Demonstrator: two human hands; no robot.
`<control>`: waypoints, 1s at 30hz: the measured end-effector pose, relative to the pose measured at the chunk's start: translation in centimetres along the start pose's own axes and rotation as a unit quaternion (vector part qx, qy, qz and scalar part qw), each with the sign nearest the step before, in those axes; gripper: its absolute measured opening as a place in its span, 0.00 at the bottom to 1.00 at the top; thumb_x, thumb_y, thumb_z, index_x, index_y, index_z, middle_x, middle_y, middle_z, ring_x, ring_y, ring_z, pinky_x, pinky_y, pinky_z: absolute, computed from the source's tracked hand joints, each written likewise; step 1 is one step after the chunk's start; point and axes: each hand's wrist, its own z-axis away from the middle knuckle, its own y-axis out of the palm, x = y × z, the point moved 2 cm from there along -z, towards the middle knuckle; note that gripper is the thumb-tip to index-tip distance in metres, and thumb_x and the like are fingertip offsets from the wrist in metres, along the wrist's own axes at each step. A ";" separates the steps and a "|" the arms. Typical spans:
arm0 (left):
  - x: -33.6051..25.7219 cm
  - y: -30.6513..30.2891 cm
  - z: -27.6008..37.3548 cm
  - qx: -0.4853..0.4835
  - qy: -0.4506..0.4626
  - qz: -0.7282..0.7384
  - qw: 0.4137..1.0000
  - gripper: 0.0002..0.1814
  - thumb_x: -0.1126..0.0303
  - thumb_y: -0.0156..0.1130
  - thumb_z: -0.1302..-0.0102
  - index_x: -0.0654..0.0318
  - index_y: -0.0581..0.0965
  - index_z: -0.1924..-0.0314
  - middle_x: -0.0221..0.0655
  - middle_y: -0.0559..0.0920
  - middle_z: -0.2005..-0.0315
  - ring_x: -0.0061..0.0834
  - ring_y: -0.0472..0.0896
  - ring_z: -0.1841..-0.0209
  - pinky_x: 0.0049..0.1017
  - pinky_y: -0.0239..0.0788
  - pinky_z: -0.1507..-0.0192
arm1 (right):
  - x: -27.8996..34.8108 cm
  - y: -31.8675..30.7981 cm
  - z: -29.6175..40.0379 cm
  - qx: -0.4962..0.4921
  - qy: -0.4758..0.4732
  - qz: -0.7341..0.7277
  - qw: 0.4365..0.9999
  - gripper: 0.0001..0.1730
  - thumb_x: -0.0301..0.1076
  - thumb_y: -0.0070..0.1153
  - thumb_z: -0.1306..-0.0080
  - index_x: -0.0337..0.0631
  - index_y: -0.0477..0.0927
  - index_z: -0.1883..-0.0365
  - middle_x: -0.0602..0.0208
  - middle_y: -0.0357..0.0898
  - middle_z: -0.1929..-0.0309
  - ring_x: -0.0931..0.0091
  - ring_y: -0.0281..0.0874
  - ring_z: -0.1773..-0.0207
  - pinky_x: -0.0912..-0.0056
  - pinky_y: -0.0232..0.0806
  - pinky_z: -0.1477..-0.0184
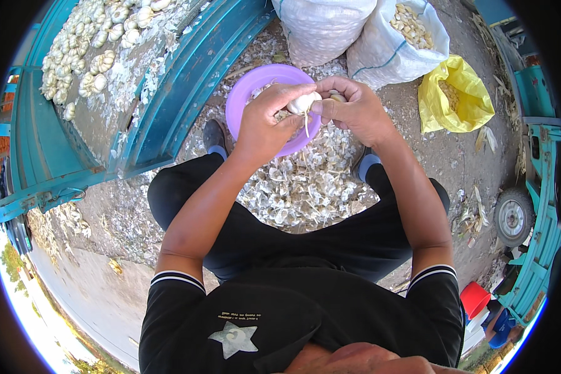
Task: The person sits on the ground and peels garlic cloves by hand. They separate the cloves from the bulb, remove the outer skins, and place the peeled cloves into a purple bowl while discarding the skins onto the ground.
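Note:
My left hand [266, 114] grips a white garlic bulb [303, 103], from which a thin strand hangs down. The thumb and forefinger of my right hand [357, 110] touch the bulb's right side. Curled in that hand's other fingers is what looks like a pale garlic clove [338, 97]. Both hands are above a purple plastic basin [236, 105] on the ground; its contents are largely hidden by my hands. A thick layer of dry garlic skins [299, 189] covers the ground between my feet.
At the left, a blue metal truck bed [205, 61] carries a heap of garlic bulbs [79, 51]. Beyond the basin stand white woven sacks [329, 30], one showing peeled cloves [411, 28]. A yellow bag [477, 103] holds more cloves. A wheeled blue-green vehicle [542, 196] stands far right.

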 end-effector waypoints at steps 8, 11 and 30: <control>-0.3 0.2 -0.1 -0.043 -0.070 0.237 0.968 0.32 0.80 0.70 0.20 0.65 0.74 0.20 0.41 0.87 0.36 0.29 0.88 0.37 0.32 0.83 0.34 | -1.4 -0.4 -0.8 -0.009 0.029 -0.161 0.987 0.19 0.28 0.66 0.23 0.35 0.89 0.36 0.65 0.92 0.55 0.83 0.82 0.65 0.81 0.68 0.68; -0.2 -0.2 -0.4 -0.039 -0.117 0.267 0.956 0.33 0.75 0.68 0.15 0.67 0.68 0.17 0.42 0.85 0.36 0.30 0.88 0.36 0.32 0.82 0.32 | -1.3 -1.1 -0.8 0.023 0.034 -0.219 0.975 0.19 0.28 0.59 0.20 0.33 0.87 0.35 0.61 0.92 0.53 0.82 0.82 0.65 0.83 0.66 0.71; 1.7 0.7 -0.5 -0.116 -0.202 0.382 0.894 0.23 0.75 0.64 0.19 0.68 0.77 0.27 0.37 0.86 0.42 0.25 0.85 0.44 0.29 0.78 0.42 | 1.4 -4.0 -1.2 -0.042 0.010 -0.207 0.977 0.23 0.32 0.50 0.11 0.24 0.74 0.26 0.49 0.89 0.40 0.84 0.82 0.62 0.91 0.66 0.75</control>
